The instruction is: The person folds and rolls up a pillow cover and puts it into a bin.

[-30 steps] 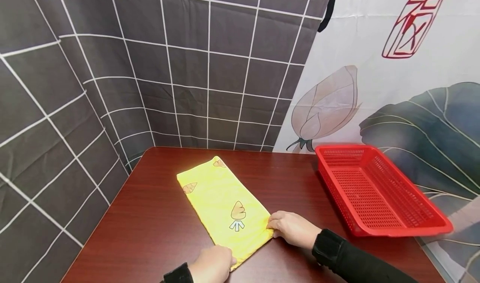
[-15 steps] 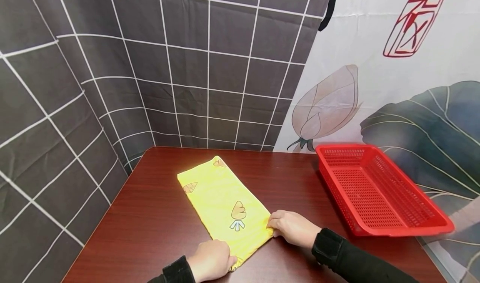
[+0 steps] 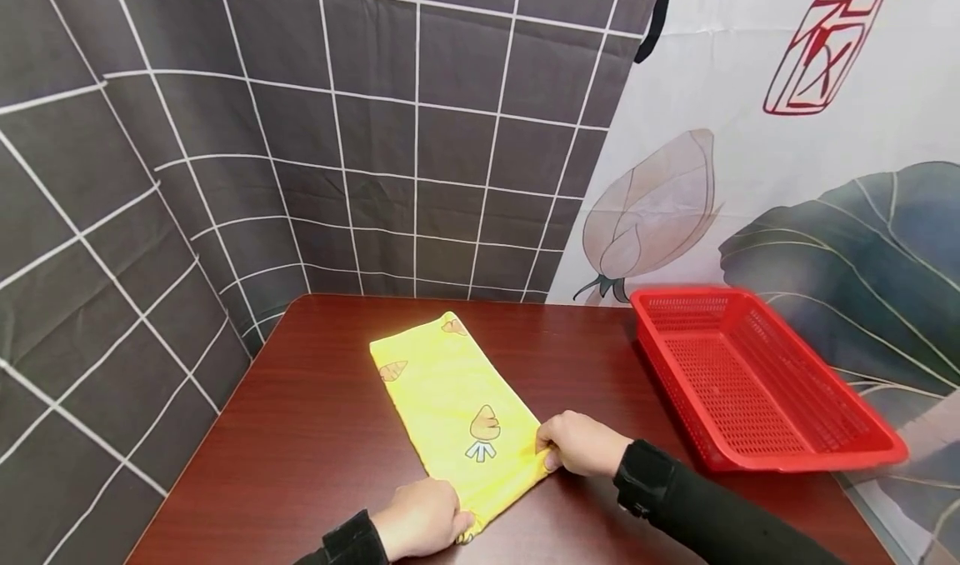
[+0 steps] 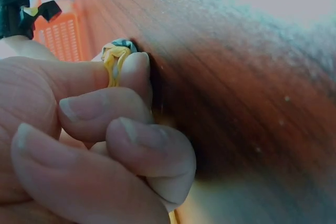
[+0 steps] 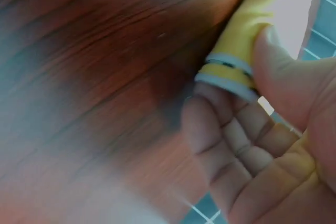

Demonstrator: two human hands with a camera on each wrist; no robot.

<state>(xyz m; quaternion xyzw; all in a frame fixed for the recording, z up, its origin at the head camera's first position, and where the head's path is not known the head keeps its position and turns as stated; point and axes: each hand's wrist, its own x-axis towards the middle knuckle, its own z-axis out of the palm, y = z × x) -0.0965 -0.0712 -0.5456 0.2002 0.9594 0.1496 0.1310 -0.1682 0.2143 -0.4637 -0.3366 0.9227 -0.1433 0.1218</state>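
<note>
A folded yellow cloth (image 3: 450, 407) printed with carrots lies lengthwise on the dark red-brown table (image 3: 315, 432). My left hand (image 3: 422, 522) pinches its near-left corner between thumb and curled fingers; in the left wrist view the yellow cloth edge (image 4: 114, 61) shows between thumb and forefinger. At the near-right corner my right hand (image 3: 579, 442) pinches the cloth; the right wrist view shows the cloth's yellow edge with its pale trim (image 5: 236, 66) held under the thumb. Both arms wear black sleeves.
A red perforated plastic basket (image 3: 757, 382) stands at the table's right side, holding nothing that I can see. Dark tiled-pattern sheets hang behind and to the left. A printed backdrop (image 3: 787, 148) with a bud and leaves hangs on the right.
The cloth's far end has swung slightly to the right. My right hand has curled tighter on its corner and shifted a little away from me; the left hand has barely moved.
</note>
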